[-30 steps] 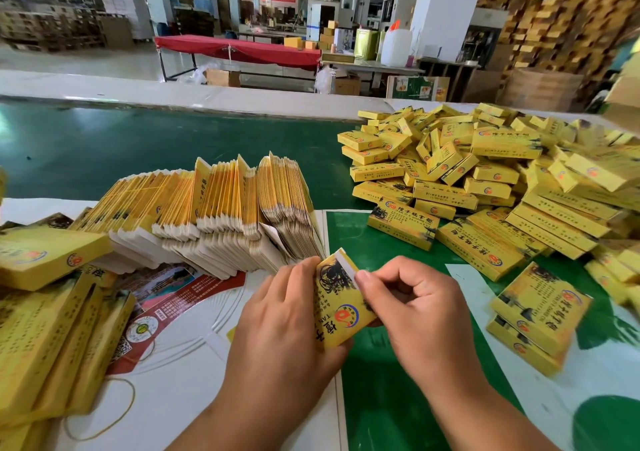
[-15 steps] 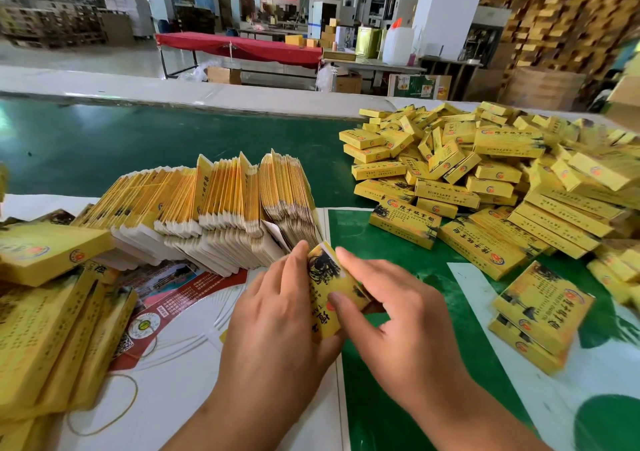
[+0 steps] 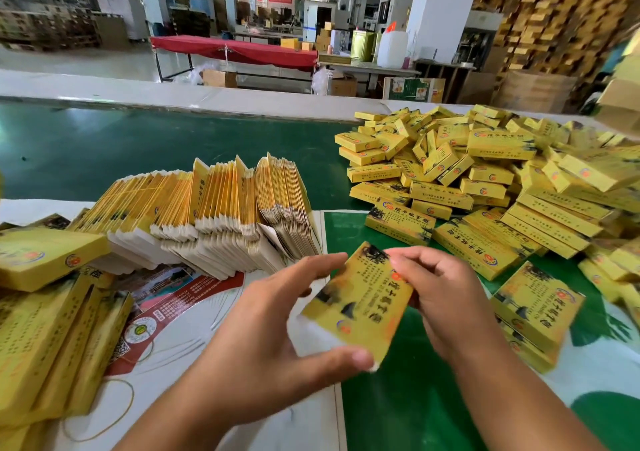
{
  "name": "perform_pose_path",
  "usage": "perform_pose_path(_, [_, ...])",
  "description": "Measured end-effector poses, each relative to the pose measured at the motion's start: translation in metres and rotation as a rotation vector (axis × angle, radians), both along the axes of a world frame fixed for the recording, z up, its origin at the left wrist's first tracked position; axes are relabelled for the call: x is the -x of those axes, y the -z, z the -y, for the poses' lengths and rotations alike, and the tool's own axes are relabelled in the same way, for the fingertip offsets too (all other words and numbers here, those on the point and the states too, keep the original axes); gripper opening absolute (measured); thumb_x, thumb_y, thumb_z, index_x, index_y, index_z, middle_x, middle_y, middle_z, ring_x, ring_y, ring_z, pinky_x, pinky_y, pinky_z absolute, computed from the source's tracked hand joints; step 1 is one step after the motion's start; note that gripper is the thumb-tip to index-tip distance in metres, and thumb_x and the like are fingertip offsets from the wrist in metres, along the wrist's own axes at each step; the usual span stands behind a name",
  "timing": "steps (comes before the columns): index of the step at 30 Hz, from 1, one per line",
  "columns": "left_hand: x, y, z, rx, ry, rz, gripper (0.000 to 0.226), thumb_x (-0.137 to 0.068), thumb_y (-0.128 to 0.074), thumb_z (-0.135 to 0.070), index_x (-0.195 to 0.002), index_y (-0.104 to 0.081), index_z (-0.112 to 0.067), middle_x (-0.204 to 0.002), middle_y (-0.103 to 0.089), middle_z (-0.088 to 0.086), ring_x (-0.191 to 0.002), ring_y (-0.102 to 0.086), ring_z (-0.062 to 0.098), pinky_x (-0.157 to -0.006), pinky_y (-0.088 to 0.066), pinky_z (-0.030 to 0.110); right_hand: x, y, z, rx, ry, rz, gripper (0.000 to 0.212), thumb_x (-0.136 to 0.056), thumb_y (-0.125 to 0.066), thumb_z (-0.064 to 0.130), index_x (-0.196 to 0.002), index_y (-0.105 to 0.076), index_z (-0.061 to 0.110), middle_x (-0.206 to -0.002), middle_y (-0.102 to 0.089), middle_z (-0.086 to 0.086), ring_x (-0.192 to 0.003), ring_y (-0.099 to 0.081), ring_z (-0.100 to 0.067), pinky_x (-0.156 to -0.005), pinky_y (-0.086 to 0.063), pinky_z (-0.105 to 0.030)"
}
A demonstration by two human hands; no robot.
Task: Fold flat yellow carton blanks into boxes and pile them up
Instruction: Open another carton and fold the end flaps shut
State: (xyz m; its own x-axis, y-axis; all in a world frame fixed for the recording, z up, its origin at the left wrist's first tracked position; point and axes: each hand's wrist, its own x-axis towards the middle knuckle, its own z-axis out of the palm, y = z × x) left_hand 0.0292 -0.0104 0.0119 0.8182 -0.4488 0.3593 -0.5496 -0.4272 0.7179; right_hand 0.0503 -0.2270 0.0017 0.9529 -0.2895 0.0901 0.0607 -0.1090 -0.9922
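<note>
Far left stack: flat yellow cartons (image 3: 45,340) lie overlapped at the left edge of the bench (image 3: 104,153), one folded box (image 3: 48,256) resting on top of them.
Rubber band: a thin loop (image 3: 104,412) lies on the white printed sheet (image 3: 194,319) just beside that stack.
Blank bundle: a row of flat yellow blanks (image 3: 214,215) stands on edge, leaning, behind the left hand, white flaps toward the viewer.
Left hand: the left hand (image 3: 256,350) is spread, fingers (image 3: 311,263) nearly straight along the carton's far left edge, thumb tip pressed at the carton's near corner; the carton sits between thumb and fingers.
Carton in hand: one yellow carton (image 3: 360,305) is held above the bench, tilted, printed face up, blurred; a white flap shows at its lower left end. I cannot tell whether its ends are closed.
Right hand: the right hand (image 3: 446,298) grips the carton's right edge, fingers curled over the top face near the upper right corner.
Near right boxes: two folded boxes (image 3: 533,315) lie stacked on the bench just right of the right hand.
Finished pile: a loose heap of folded yellow boxes (image 3: 485,173) covers the far right of the bench, well apart from the blanks.
</note>
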Motion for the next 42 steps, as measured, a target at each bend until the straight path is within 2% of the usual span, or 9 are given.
perform_pose_path(2, [-0.002,-0.006,-0.007,0.073,0.121,-0.032,0.087,-0.061,-0.076,-0.066,-0.138,-0.042,-0.045,-0.138,-0.05,-0.023,-0.129,-0.047,0.004,-0.104,-0.042,0.035,-0.004,-0.003,0.004,-0.254,-0.048,-0.15,0.014,-0.093,-0.059,0.003,-0.09,-0.072,0.001,-0.081,-0.071,-0.017,-0.068,-0.065,-0.022,-0.055,-0.054,-0.029])
perform_pose_path(6, [-0.003,-0.01,-0.003,0.097,0.092,0.137,0.052,-0.073,-0.079,-0.041,-0.122,-0.061,-0.037,-0.128,-0.059,-0.024,-0.123,-0.053,-0.001,-0.1,-0.042,0.018,0.002,-0.001,-0.003,-0.39,-0.237,-0.336,0.014,-0.091,-0.057,-0.001,-0.085,-0.069,-0.004,-0.07,-0.07,-0.015,-0.054,-0.065,-0.018,-0.043,-0.05,-0.023])
perform_pose_path(12, [-0.016,0.0,-0.009,0.201,-0.198,0.054,0.013,-0.079,-0.074,-0.033,-0.091,-0.073,-0.036,-0.088,-0.073,-0.02,-0.086,-0.069,0.007,-0.073,-0.053,0.017,0.004,0.01,-0.01,0.158,-0.213,-0.181,0.029,-0.101,-0.049,0.026,-0.089,-0.072,0.015,-0.081,-0.076,-0.001,-0.07,-0.073,-0.016,-0.054,-0.056,-0.025])
perform_pose_path(17, [-0.028,0.012,-0.012,0.122,-0.277,-0.092,0.009,-0.076,-0.074,-0.034,-0.085,-0.073,-0.031,-0.082,-0.074,-0.013,-0.078,-0.07,0.008,-0.071,-0.058,0.031,0.006,0.01,-0.002,0.117,-0.307,0.206,0.033,-0.08,-0.069,0.036,-0.112,-0.067,0.031,-0.108,-0.074,0.004,-0.104,-0.069,-0.01,-0.083,-0.056,-0.021])
perform_pose_path(21, [-0.031,0.016,-0.011,0.141,-0.246,-0.084,0.015,-0.074,-0.074,-0.039,-0.085,-0.072,-0.028,-0.082,-0.074,-0.015,-0.078,-0.07,0.007,-0.07,-0.057,0.027,0.005,0.018,-0.011,0.183,-0.292,0.249,0.024,-0.079,-0.074,0.021,-0.098,-0.064,0.032,-0.096,-0.072,0.006,-0.091,-0.069,-0.007,-0.081,-0.054,-0.019])
perform_pose_path(24, [-0.027,0.018,-0.006,0.184,-0.196,-0.086,0.03,-0.07,-0.067,-0.05,-0.09,-0.071,-0.029,-0.085,-0.073,-0.018,-0.081,-0.069,0.004,-0.069,-0.056,0.019,0.003,0.02,-0.013,0.159,-0.329,0.247,0.024,-0.084,-0.075,0.012,-0.095,-0.061,0.029,-0.094,-0.069,-0.005,-0.091,-0.069,-0.019,-0.085,-0.057,-0.033])
perform_pose_path(27, [-0.024,0.023,0.001,0.279,-0.194,-0.084,0.04,-0.069,-0.07,-0.043,-0.107,-0.059,-0.035,-0.093,-0.072,-0.02,-0.087,-0.069,0.002,-0.068,-0.055,0.014,0.003,0.022,-0.015,0.205,-0.348,0.256,0.025,-0.079,-0.075,0.031,-0.097,-0.058,0.03,-0.094,-0.068,-0.005,-0.091,-0.069,-0.023,-0.084,-0.058,-0.04])
perform_pose_path(31, [-0.025,0.026,0.0,0.47,-0.191,-0.034,0.049,-0.07,-0.076,-0.031,-0.109,-0.047,-0.041,-0.102,-0.071,-0.011,-0.09,-0.069,0.014,-0.07,-0.059,0.025,0.004,0.025,-0.017,0.282,-0.318,0.285,0.03,-0.076,-0.072,0.042,-0.101,-0.054,0.039,-0.092,-0.07,0.003,-0.088,-0.068,-0.016,-0.08,-0.055,-0.028])
perform_pose_path(42, [-0.031,0.024,-0.008,0.367,-0.113,0.037,0.025,-0.082,-0.073,-0.022,-0.101,-0.063,-0.036,-0.097,-0.069,-0.008,-0.089,-0.067,0.02,-0.07,-0.059,0.029,0.008,0.018,-0.015,0.393,-0.311,0.401,0.053,-0.081,-0.073,0.018,-0.117,-0.054,0.051,-0.104,-0.064,0.021,-0.093,-0.065,-0.009,-0.08,-0.052,-0.014])
